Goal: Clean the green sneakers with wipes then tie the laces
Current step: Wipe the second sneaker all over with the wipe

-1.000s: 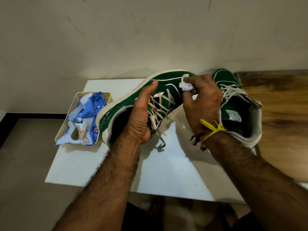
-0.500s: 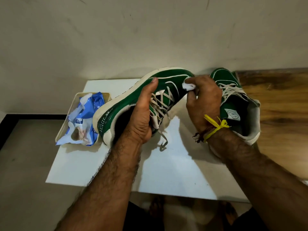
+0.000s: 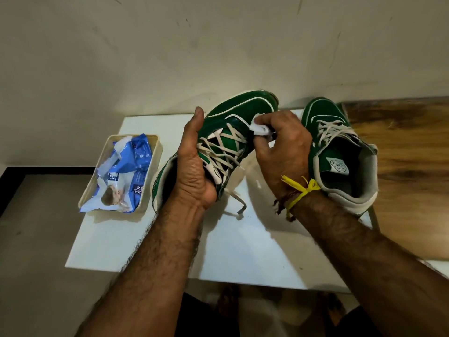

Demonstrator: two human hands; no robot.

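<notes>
My left hand [image 3: 194, 164] grips a green sneaker [image 3: 245, 105] by its collar and holds it above the white table [image 3: 243, 251], toe pointing away. Its cream laces [image 3: 223, 149] are loose and one end dangles toward the table. My right hand [image 3: 281, 147] pinches a small white wipe [image 3: 258, 126] against the sneaker's right side near the upper eyelets. The second green sneaker [image 3: 323, 113] stands on the table at the right, laces undone, partly hidden by my right wrist.
A cream tray [image 3: 155, 164] on the table's left holds a blue and white wipes packet [image 3: 126, 171]. A wall rises just behind the table. A wooden surface [image 3: 408, 166] adjoins on the right. Grey floor lies to the left and below.
The held sneaker has turned so its tongue and laces face up more. My right hand slid the wipe back from the toe to beside the laces.
</notes>
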